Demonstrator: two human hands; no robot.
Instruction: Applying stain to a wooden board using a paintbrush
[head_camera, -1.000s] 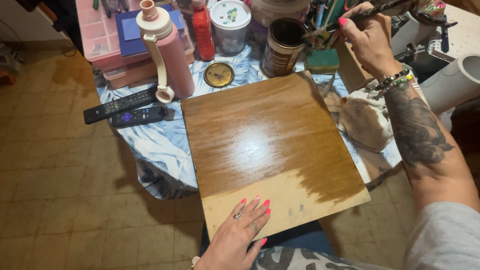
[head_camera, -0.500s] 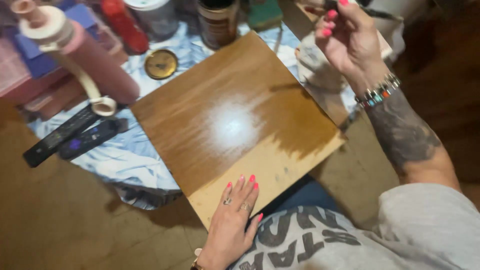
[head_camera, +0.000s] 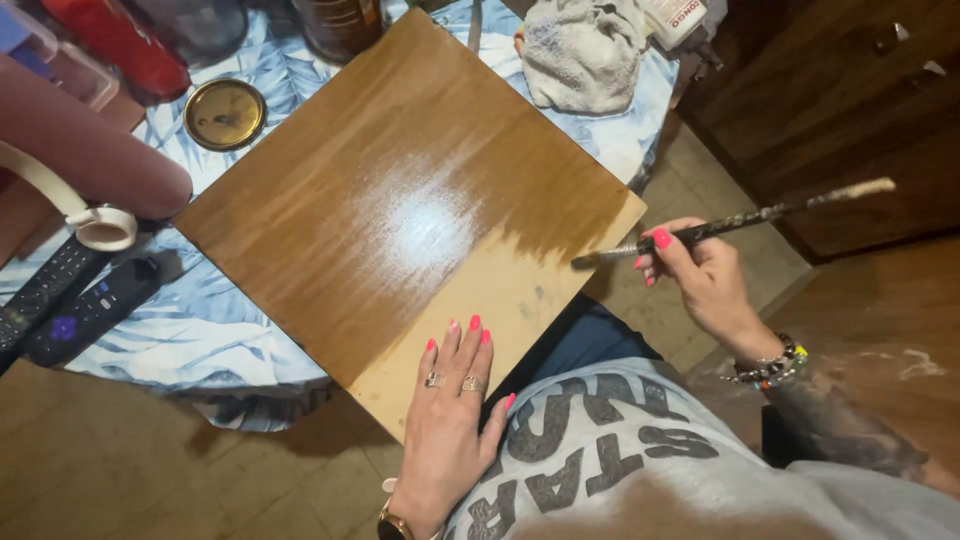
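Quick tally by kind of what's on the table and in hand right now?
Wooden board: 1
Paintbrush, in right hand: 1
Remote controls: 2
Round metal lid: 1
Rag: 1
Total: 6

A crumpled rag (head_camera: 580, 60) is lying on the blue patterned cloth (head_camera: 200, 330) up and left of the right grip. A round brass lid (head_camera: 225, 114) is sitting far left of it, beside a pink bottle (head_camera: 90, 160). Two black remotes (head_camera: 75, 300) are resting left of the left grip. A dark wooden cabinet (head_camera: 840, 110) is standing above the right grip.
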